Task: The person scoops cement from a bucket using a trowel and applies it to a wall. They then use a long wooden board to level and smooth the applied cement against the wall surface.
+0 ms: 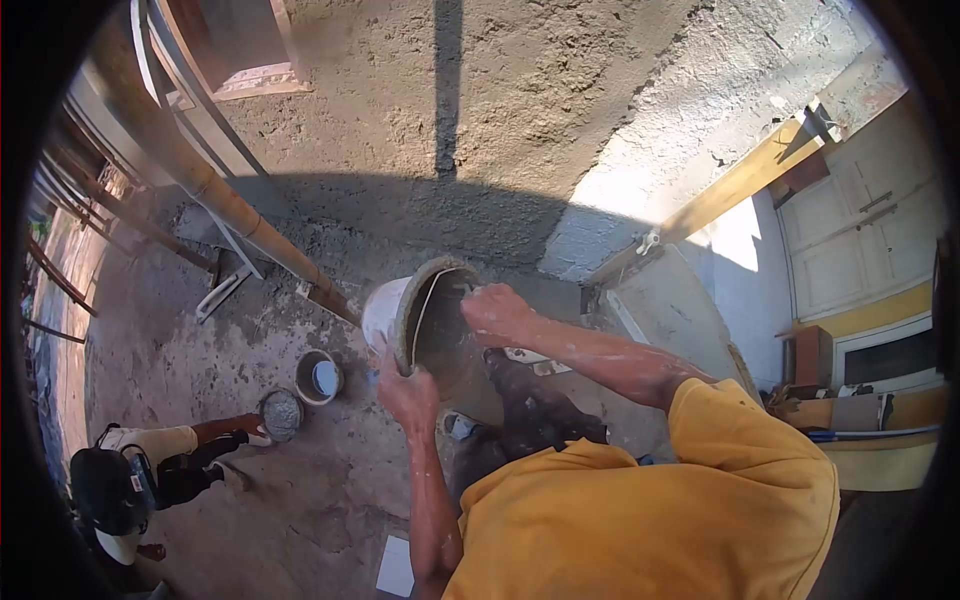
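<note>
A white bucket (380,306) with a cement-crusted rim and a thin wire handle is tipped toward me, grey inside. My left hand (408,396) grips the near side of its rim. My right hand (498,316) is a closed fist at the right side of the bucket's mouth. Whatever that fist holds is hidden by the fingers. The bucket's depth is in shadow, so I cannot make out how full it is. Grey smears mark both forearms.
A rough plastered wall (540,110) rises ahead. A bamboo pole (235,215) slants down left of the bucket. A co-worker (125,480) at lower left reaches to a pail of grey mortar (282,413), beside another pail (318,377). A white tile (396,566) lies below.
</note>
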A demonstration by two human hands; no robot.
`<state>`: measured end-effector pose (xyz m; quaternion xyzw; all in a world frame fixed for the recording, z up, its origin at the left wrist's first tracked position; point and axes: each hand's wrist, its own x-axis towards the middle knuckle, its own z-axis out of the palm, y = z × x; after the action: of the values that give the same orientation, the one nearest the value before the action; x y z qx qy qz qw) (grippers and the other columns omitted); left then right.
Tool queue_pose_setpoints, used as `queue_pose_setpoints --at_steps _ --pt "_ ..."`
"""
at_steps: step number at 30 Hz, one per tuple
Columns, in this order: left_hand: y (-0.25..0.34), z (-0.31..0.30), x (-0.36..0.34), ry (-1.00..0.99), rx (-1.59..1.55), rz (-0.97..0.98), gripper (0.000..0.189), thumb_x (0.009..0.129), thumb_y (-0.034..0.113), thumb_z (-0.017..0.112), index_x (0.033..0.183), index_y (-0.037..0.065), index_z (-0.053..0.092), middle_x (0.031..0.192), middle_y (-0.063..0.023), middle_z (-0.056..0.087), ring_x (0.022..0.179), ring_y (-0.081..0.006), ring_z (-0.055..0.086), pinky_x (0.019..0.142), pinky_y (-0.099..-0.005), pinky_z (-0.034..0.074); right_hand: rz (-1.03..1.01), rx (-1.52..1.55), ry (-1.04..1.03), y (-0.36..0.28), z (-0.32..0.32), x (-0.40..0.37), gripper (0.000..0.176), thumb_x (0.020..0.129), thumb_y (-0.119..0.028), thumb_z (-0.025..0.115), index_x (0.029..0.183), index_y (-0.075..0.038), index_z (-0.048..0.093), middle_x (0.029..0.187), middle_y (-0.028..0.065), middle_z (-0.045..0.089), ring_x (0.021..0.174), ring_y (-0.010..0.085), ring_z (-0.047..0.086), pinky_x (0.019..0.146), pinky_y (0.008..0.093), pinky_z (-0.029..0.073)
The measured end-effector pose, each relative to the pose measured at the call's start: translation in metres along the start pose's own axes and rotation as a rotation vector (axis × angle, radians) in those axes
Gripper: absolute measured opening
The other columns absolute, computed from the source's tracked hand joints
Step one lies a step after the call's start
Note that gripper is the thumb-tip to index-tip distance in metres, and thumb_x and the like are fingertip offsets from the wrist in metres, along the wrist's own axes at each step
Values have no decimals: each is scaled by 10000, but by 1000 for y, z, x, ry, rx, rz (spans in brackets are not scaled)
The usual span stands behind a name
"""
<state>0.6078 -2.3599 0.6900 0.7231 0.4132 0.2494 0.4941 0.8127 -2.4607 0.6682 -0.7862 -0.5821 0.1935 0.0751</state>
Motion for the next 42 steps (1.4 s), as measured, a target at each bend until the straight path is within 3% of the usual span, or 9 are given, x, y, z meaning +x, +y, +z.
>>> queue_pose_setpoints --at_steps 5,11,19,27,30,32,34,37,42 --pt "-4 -10 -23 90 -116 107 650 816 -78 608 1460 -4 648 1477 -242 662 1306 -348 692 1065 -408 521 306 642 -452 -36 14 -22 292 937 -259 741 917 28 692 691 105 630 574 236 641 608 418 548" --pt "-55 -27 -32 156 -409 -290 530 825 -88 586 1346 -56 679 1201 -129 759 1072 -222 702 970 -341 529 377 1039 -384 -78 14 -45 327 1007 -279 655 853 9 664 690 53 608 571 151 620 543 331 496" --pt "-134 -11 -41 370 -649 -544 473 789 -92 626 1260 -51 650 1050 -62 700 893 -181 652 807 -325 524 208 411 -208 -73 -12 -23 413 963 -329 663 928 83 667 834 307 674 893 481 681 813 529 528" --pt "-186 -62 -95 612 -452 -811 599 763 -86 631 1361 -86 601 1240 -130 698 1058 -246 663 982 -351 504 -180 512 -474 -58 -155 -1 407 981 -369 714 931 34 695 733 176 714 666 298 723 672 417 565" --pt "-233 -77 -134 693 -294 -830 572 744 -99 612 1315 -79 625 1230 -108 697 1047 -233 658 963 -331 494 57 765 -781 -26 -206 28 362 986 -327 758 964 34 734 729 118 714 643 224 708 626 384 540" --pt "-249 -78 -144 767 -280 -806 542 733 -94 611 1274 -68 643 1172 -92 698 998 -226 658 921 -326 497 72 976 -770 67 -194 66 290 1016 -291 710 900 -25 721 674 41 678 505 115 614 479 296 490" --pt "-256 -82 -168 847 -201 -778 516 719 -79 621 1233 -50 658 1079 -73 698 916 -220 657 852 -329 510 421 757 -177 156 -239 110 259 1036 -268 691 940 -28 709 695 43 669 486 95 576 413 268 481" --pt "-208 -76 -155 858 -318 -787 492 717 -78 617 1207 -57 661 1074 -75 703 893 -209 654 828 -320 508 172 394 418 161 -380 99 324 1065 -343 667 850 -104 627 651 -20 589 492 54 538 417 233 446" --pt "-178 -38 -108 705 -242 -727 523 734 -106 624 1255 -110 671 1173 -139 732 1007 -264 689 947 -356 523 390 267 74 82 -338 65 346 1048 -324 663 788 -107 594 659 6 603 532 86 522 470 291 409"
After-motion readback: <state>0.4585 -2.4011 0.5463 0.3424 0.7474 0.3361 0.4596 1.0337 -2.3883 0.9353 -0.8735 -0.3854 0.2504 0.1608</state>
